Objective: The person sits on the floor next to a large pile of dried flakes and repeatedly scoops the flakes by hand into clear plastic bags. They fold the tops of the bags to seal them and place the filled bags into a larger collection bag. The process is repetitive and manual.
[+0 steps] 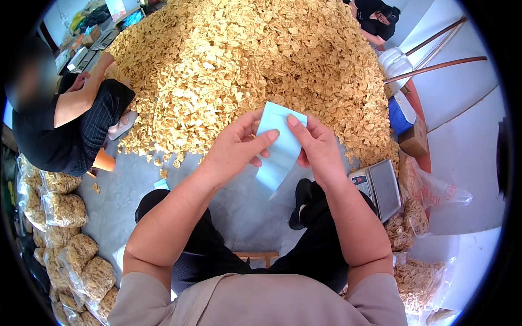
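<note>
Both hands hold one flat light-blue sheet or packet (277, 161) in front of my body, its material not clear. My left hand (244, 140) grips its left edge, thumb lying on top and fingers underneath. On the opposite edge my right hand (316, 144) pinches it near the top corner, thumb on the face. The lower end hangs free and looks partly see-through. Behind the hands rises a large heap of thin, golden, dried flakes or chips (244, 73) on the grey floor (236, 208).
A digital scale (385, 187) stands at the right by filled clear bags (420, 277). More filled bags (67, 210) line the left. One person (73, 110) sits at left; another (377, 20) is at the upper right. A cardboard box (414, 136) stands by the wall.
</note>
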### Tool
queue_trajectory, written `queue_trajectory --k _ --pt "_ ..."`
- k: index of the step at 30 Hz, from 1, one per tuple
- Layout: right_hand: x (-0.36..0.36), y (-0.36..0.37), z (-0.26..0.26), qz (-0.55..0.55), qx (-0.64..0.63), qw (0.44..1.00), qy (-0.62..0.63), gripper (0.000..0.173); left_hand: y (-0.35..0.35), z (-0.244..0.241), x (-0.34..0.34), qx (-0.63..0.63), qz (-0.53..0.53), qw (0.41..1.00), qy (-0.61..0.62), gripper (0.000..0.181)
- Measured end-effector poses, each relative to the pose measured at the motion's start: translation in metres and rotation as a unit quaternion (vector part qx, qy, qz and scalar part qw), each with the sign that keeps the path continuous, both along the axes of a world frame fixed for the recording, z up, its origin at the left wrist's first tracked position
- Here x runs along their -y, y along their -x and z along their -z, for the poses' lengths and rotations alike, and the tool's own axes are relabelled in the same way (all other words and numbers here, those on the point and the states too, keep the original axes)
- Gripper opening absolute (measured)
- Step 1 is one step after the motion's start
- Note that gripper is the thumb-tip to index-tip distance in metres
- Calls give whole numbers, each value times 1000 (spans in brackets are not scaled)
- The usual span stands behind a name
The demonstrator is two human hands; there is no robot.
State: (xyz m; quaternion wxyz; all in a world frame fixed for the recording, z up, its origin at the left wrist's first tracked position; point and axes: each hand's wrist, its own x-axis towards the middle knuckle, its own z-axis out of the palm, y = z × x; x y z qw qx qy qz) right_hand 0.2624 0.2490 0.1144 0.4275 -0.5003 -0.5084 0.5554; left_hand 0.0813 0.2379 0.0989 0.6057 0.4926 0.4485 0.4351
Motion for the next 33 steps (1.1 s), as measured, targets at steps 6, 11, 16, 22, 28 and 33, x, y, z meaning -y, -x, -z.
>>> queue_trajectory --k 6,11,16,22,28,33 --pt "-6 -10 11 -80 257 862 -429 40 9 -4 -8 156 33 982 105 39" --pt "-3 -6 17 -15 -11 987 -158 44 -4 8 -8 -59 13 987 -147 47" --pt "-7 -16 5 -2 -89 994 59 46 -23 7 0 39 32 993 -105 58" --pt "-7 -14 34 -14 104 960 -259 37 -15 16 -13 84 16 992 98 53" --pt "2 -25 14 -32 -135 987 83 33 -32 9 2 13 22 998 -53 46" --pt "12 -15 11 20 -46 998 -42 40 -32 10 0 81 26 996 2 42"
